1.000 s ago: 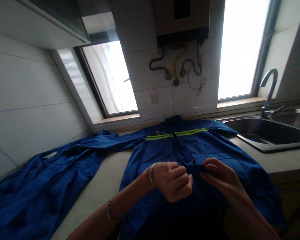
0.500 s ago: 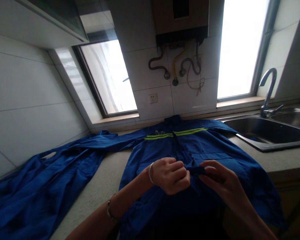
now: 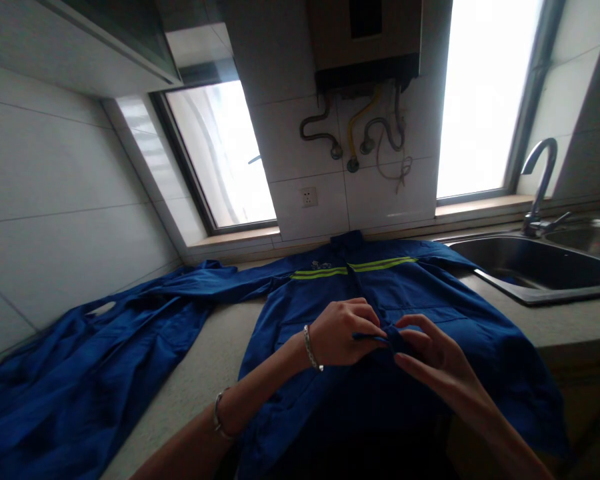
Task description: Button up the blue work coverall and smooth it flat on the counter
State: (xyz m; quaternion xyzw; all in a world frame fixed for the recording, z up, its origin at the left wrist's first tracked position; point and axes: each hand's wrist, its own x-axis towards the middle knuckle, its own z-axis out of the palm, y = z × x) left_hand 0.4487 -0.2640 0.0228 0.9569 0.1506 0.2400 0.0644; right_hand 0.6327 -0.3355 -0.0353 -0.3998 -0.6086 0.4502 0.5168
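Note:
A blue work jacket (image 3: 330,293) with yellow-green stripes across its chest lies spread on the counter, collar toward the wall. Over its lower front, my left hand (image 3: 347,333) pinches the front edge of the cloth, a fold of it showing between the fingers. Close on its right, my right hand (image 3: 433,350) grips the same raised edge between thumb and fingers. Whether a button or other fastener sits between the fingertips is hidden. The lower hem falls into shadow near my body.
More blue clothing (image 3: 145,333) lies heaped along the left of the pale counter (image 3: 200,360). At the right are a metal sink (image 3: 540,293) and a tap (image 3: 540,180). A water heater (image 3: 365,40) with hoses hangs on the tiled wall above, between two windows.
My left hand has turned from a fist into a pinch, with the cloth edge now showing through its fingers. The right hand stays close by, its fingers slightly shifted on the cloth.

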